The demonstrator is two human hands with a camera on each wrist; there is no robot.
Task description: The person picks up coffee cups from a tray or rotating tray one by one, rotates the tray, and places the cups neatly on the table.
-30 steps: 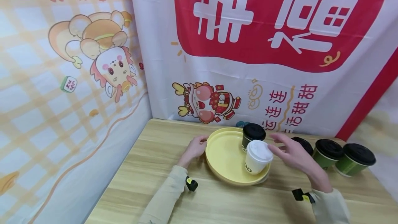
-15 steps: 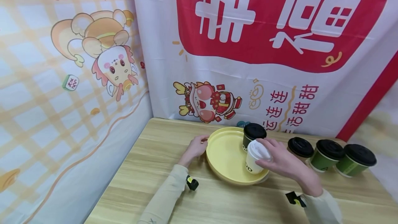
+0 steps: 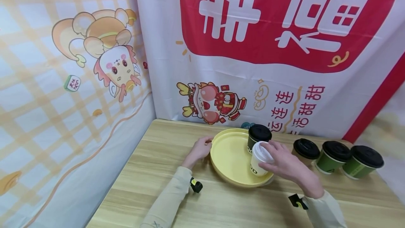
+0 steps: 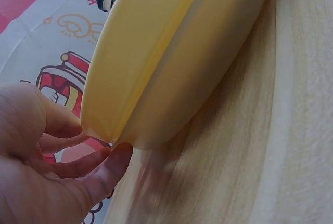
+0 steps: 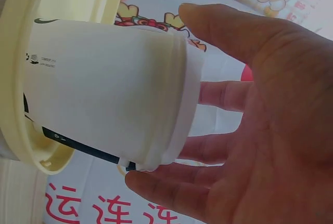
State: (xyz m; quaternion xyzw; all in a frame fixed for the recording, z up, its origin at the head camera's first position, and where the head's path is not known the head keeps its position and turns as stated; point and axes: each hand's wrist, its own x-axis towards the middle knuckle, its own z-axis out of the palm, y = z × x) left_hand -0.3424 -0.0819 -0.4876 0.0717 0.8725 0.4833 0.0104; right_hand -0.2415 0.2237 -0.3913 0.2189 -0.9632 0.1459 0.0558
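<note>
A round yellow tray (image 3: pixel 229 157) rests on the wooden table, holding a white paper cup (image 3: pixel 257 166) with a white lid and a dark paper cup (image 3: pixel 258 134) with a black lid. At the tray's left edge, my left hand (image 3: pixel 200 149) pinches the rim; the left wrist view has the thumb (image 4: pixel 112 174) low against the tray's side. Around the white cup's lid, my right hand (image 3: pixel 286 161) spreads its fingers. In the right wrist view, its thumb (image 5: pixel 218 26) stands apart from the lid, and some fingertips are hidden behind the cup.
To the right of the tray stand a black-lidded cup (image 3: pixel 306 150) and two green cups, one nearer (image 3: pixel 332 157) and one farther right (image 3: pixel 362 163). A printed cloth (image 3: pixel 164 62) hangs behind the table, and a checked cloth (image 3: pixel 31 108) hangs at the left.
My right hand has moved left from beside the white cup to around its lid, shifting little in the last half second. My left hand has stayed on the tray's rim.
</note>
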